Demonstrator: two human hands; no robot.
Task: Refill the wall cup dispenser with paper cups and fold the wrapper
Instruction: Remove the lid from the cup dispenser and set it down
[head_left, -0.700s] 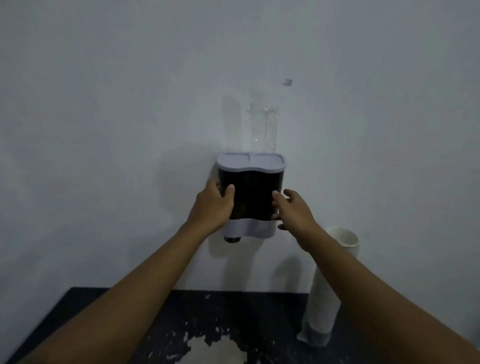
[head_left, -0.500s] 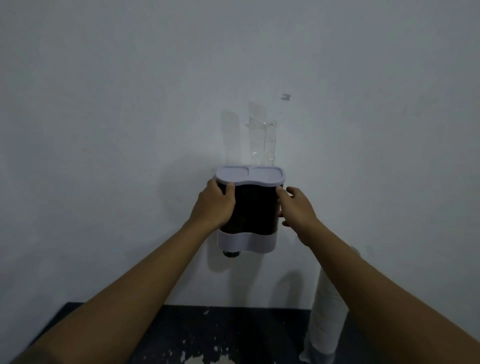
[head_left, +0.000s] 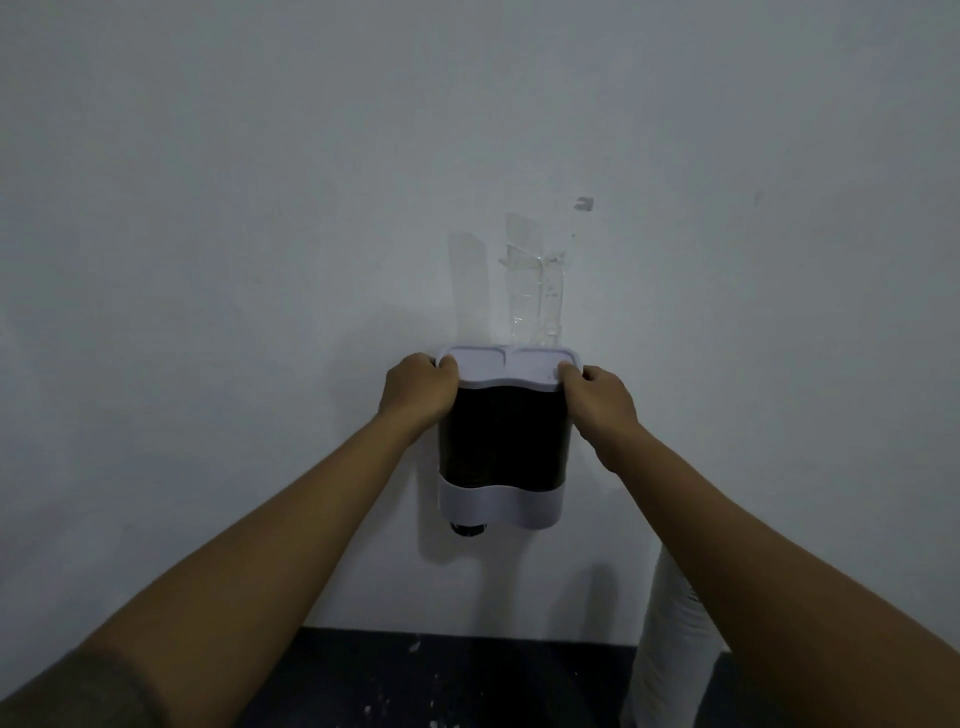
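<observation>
While the wall cup dispenser hangs on the pale wall at the middle of the view, you have both hands at its pale lid. Your left hand grips the lid's left end, fingers curled round the edge. Your right hand grips the right end, thumb on top of the lid and fingers wrapped behind. The dispenser's dark body sits between the lid and a pale lower band, with a dark outlet showing beneath on the left side. A clear plastic piece stands against the wall directly above the lid. The wrapped stack of paper cups stands upright at lower right, partly hidden behind your right forearm. The dark worktop, flecked with white marks, lies below.
</observation>
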